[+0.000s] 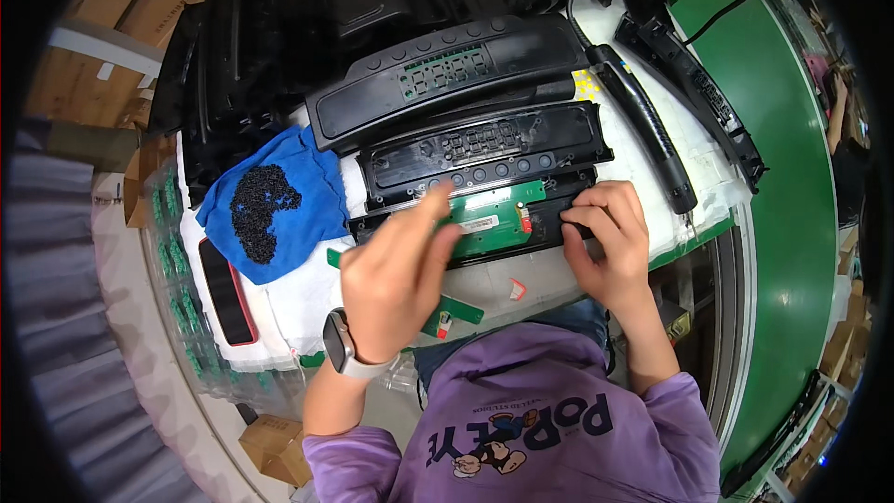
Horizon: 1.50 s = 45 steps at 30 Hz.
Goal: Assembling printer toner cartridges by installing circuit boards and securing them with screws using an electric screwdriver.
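Over the left end of a green circuit board (pixel 498 237) is my left hand (pixel 391 265), its thumb and index finger apart and slightly blurred. I see nothing between them; its other fingers are hidden. The board lies in a long black plastic panel (pixel 549 200) in front of me. My right hand (pixel 610 233) has curled fingers and thumb closed at that panel's right end. Just beyond lies a second black panel (pixel 391 168) with round buttons and a digit window. A smaller green board (pixel 461 309) with a red and white part lies by the near edge.
A blue cloth (pixel 321 168) bears a heap of small black screws (pixel 251 214). Beside it lies a red-edged phone (pixel 228 289). A corded black electric screwdriver (pixel 652 121) rests at the right, near another black strip (pixel 698 84). Larger black housings (pixel 354 0) are stacked at the back.
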Each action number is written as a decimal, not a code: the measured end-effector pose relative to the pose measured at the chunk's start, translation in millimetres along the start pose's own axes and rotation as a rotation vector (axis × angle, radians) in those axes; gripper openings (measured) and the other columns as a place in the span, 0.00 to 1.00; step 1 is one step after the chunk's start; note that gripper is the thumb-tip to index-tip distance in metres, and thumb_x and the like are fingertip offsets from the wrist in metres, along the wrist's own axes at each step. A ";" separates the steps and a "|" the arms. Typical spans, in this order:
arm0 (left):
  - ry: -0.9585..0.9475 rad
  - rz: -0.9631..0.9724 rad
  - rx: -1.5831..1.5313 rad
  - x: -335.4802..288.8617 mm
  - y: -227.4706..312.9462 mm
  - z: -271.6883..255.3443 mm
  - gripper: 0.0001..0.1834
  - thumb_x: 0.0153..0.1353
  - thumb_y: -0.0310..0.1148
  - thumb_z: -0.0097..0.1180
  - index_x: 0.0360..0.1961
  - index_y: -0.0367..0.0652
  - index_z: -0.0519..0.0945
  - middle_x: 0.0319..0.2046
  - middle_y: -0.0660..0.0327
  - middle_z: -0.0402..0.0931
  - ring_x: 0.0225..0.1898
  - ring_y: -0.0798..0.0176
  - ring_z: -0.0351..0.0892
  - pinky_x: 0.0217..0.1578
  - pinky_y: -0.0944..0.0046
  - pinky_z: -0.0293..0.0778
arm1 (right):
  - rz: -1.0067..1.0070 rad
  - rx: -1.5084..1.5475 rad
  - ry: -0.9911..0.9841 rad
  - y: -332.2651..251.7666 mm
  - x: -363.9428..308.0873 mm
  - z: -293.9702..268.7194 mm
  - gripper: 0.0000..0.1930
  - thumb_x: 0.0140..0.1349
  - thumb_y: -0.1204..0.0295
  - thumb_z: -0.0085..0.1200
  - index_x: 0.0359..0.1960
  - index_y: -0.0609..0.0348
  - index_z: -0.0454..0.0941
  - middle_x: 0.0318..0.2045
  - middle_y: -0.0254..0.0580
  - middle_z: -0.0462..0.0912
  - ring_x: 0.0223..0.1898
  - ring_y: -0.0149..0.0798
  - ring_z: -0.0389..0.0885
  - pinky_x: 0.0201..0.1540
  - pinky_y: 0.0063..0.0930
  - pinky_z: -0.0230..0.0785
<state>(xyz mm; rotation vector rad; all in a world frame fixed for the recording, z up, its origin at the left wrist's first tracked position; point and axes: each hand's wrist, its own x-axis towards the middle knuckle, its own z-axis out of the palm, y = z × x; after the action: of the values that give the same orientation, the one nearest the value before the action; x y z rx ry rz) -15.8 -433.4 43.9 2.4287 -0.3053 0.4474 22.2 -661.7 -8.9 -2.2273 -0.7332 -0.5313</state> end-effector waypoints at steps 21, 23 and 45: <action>0.149 0.332 -0.538 39.1 25.0 -16.6 0.13 0.55 0.30 0.61 0.39 0.35 0.76 0.30 0.59 0.77 0.24 0.70 0.73 0.25 0.71 0.69 | 0.139 0.522 0.156 -77.1 39.8 -4.3 0.13 0.47 0.82 0.62 0.36 0.67 0.76 0.32 0.43 0.79 0.32 0.34 0.79 0.36 0.23 0.72; 0.185 0.264 -0.506 38.1 31.5 -13.1 0.08 0.52 0.26 0.62 0.33 0.35 0.78 0.28 0.59 0.77 0.28 0.67 0.76 0.30 0.70 0.71 | 0.360 1.081 0.299 -82.1 58.8 -6.6 0.13 0.51 0.83 0.59 0.39 0.67 0.74 0.35 0.39 0.79 0.35 0.31 0.78 0.39 0.21 0.71; -0.001 -0.014 -0.118 17.8 -43.4 3.3 0.15 0.48 0.20 0.57 0.40 0.34 0.74 0.38 0.51 0.74 0.40 0.49 0.75 0.42 0.61 0.71 | 0.016 0.250 -0.327 10.3 110.0 27.5 0.04 0.51 0.79 0.53 0.29 0.63 0.79 0.26 0.45 0.80 0.28 0.48 0.78 0.34 0.33 0.69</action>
<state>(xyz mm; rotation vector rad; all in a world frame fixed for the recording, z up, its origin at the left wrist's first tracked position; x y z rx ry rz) 15.3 -404.1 24.4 2.3146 -0.3069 0.4102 115.8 -609.5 29.6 -2.1013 -0.8937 -0.0591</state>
